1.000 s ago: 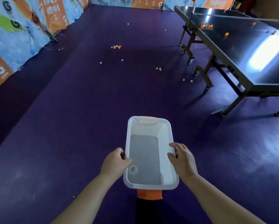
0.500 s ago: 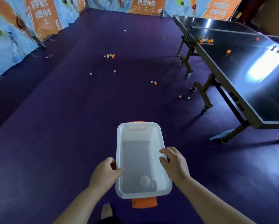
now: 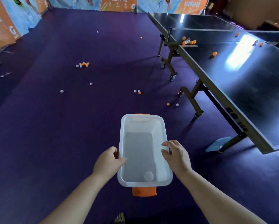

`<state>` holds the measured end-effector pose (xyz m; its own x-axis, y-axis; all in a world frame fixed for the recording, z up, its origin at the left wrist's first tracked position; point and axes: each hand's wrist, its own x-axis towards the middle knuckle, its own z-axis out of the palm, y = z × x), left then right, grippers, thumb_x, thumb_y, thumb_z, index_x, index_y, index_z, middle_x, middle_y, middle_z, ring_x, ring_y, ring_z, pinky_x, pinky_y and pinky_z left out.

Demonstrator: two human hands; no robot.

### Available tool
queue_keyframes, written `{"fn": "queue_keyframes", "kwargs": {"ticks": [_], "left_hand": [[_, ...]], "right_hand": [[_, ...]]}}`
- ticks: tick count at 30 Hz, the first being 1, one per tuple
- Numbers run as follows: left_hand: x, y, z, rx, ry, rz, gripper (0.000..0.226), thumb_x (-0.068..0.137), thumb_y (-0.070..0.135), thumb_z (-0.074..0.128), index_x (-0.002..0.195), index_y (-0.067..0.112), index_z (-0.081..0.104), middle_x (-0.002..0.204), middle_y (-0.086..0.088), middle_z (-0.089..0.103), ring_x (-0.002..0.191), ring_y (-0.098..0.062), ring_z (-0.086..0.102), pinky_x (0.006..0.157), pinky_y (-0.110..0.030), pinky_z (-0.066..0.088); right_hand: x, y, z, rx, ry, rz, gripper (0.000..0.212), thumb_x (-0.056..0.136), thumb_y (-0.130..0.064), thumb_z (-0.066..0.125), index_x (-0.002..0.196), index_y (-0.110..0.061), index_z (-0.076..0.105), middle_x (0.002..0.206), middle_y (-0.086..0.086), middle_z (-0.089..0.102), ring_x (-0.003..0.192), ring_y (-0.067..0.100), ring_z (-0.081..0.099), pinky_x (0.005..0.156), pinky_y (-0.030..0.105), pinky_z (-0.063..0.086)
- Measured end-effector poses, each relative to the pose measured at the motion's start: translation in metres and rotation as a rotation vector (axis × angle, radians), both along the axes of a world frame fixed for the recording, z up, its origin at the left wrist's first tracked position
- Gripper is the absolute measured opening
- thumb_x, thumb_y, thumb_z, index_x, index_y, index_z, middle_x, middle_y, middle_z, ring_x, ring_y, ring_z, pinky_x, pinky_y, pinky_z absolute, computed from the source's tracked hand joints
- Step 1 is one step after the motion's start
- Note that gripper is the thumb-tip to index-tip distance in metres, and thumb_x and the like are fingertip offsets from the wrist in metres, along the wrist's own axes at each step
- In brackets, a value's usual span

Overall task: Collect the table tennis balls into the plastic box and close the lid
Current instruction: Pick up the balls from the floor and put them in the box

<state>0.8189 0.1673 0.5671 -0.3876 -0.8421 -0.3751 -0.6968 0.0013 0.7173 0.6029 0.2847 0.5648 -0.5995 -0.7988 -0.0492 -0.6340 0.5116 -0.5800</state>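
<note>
I carry a white plastic box (image 3: 159, 126) with orange latches in front of me, above the purple floor. My left hand (image 3: 107, 162) grips its left rim and my right hand (image 3: 177, 156) grips its right rim. One white ball (image 3: 148, 176) lies in the box's near corner. Several white and orange balls are scattered on the floor: a cluster (image 3: 83, 64) far left, a small group (image 3: 137, 91) ahead, a pair (image 3: 172, 104) near the table legs. More orange balls (image 3: 188, 42) sit by the net on the table. No lid is visible.
A dark table tennis table (image 3: 252, 88) on wheeled legs fills the right side. Printed banners (image 3: 4, 25) line the left and far walls. A light blue flat object (image 3: 218, 143) lies on the floor by the table's near leg.
The view has advanced toward the scattered balls and the table. The white ball has rolled from the box's near left to its near right. Both hands keep their grip.
</note>
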Motion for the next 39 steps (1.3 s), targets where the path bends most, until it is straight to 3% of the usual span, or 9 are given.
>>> {"fn": "queue_keyframes", "kwargs": {"ticks": [5, 10, 15, 23, 28, 35, 39], "left_hand": [[-0.085, -0.072, -0.004, 0.005, -0.058, -0.134, 0.019, 0.074, 0.031, 0.065, 0.080, 0.016, 0.054, 0.074, 0.003, 0.065, 0.062, -0.015, 0.057, 0.057, -0.035, 0.047], [-0.184, -0.142, -0.018, 0.077, -0.076, -0.220, 0.020, 0.071, 0.023, 0.065, 0.088, 0.025, 0.054, 0.083, 0.006, 0.065, 0.076, -0.015, 0.065, 0.067, -0.037, 0.056], [-0.290, -0.210, -0.020, 0.073, -0.090, -0.167, 0.015, 0.073, 0.016, 0.062, 0.085, 0.016, 0.054, 0.083, -0.004, 0.065, 0.067, -0.018, 0.058, 0.057, -0.033, 0.046], [-0.412, -0.296, -0.028, 0.104, -0.097, -0.078, 0.010, 0.077, 0.013, 0.059, 0.082, 0.017, 0.051, 0.077, 0.001, 0.061, 0.062, -0.014, 0.053, 0.053, -0.026, 0.040], [-0.474, -0.362, -0.041, 0.114, -0.121, -0.071, 0.010, 0.077, 0.014, 0.058, 0.085, 0.016, 0.053, 0.079, 0.002, 0.063, 0.064, -0.014, 0.056, 0.054, -0.026, 0.041], [-0.567, -0.464, -0.047, 0.111, -0.104, -0.110, 0.015, 0.078, 0.015, 0.059, 0.091, 0.021, 0.055, 0.082, 0.008, 0.064, 0.072, -0.013, 0.062, 0.056, -0.027, 0.045], [-0.616, -0.522, -0.056, 0.094, -0.149, -0.107, 0.015, 0.079, 0.014, 0.058, 0.093, 0.020, 0.054, 0.081, 0.008, 0.063, 0.068, -0.012, 0.060, 0.052, -0.026, 0.042]], "right_hand": [[-0.075, -0.053, -0.014, 0.005, -0.015, -0.112, 0.022, 0.085, -0.018, 0.062, 0.106, -0.022, 0.067, 0.107, -0.012, 0.059, 0.068, 0.003, 0.047, 0.071, 0.025, 0.044], [-0.164, -0.114, -0.035, 0.029, -0.021, -0.136, 0.023, 0.086, -0.018, 0.061, 0.108, -0.021, 0.067, 0.106, -0.012, 0.058, 0.071, 0.007, 0.050, 0.070, 0.025, 0.044], [-0.264, -0.182, -0.042, 0.043, -0.051, -0.146, 0.022, 0.087, -0.018, 0.061, 0.108, -0.021, 0.067, 0.108, -0.011, 0.058, 0.071, 0.006, 0.051, 0.069, 0.024, 0.043], [-0.393, -0.287, -0.045, 0.120, -0.062, -0.076, 0.024, 0.089, -0.021, 0.058, 0.112, -0.024, 0.064, 0.106, -0.015, 0.054, 0.067, 0.003, 0.051, 0.064, 0.021, 0.040], [-0.456, -0.352, -0.060, 0.159, -0.081, -0.056, 0.030, 0.090, -0.023, 0.055, 0.119, -0.028, 0.061, 0.109, -0.014, 0.054, 0.076, 0.008, 0.052, 0.067, 0.022, 0.041], [-0.543, -0.448, -0.064, 0.232, -0.074, -0.096, 0.044, 0.090, -0.027, 0.051, 0.133, -0.034, 0.046, 0.112, -0.010, 0.052, 0.080, 0.011, 0.053, 0.067, 0.030, 0.045], [-0.591, -0.499, -0.070, 0.211, -0.114, -0.107, 0.051, 0.093, -0.033, 0.050, 0.142, -0.034, 0.033, 0.122, -0.010, 0.052, 0.085, 0.009, 0.056, 0.067, 0.025, 0.043]]}}
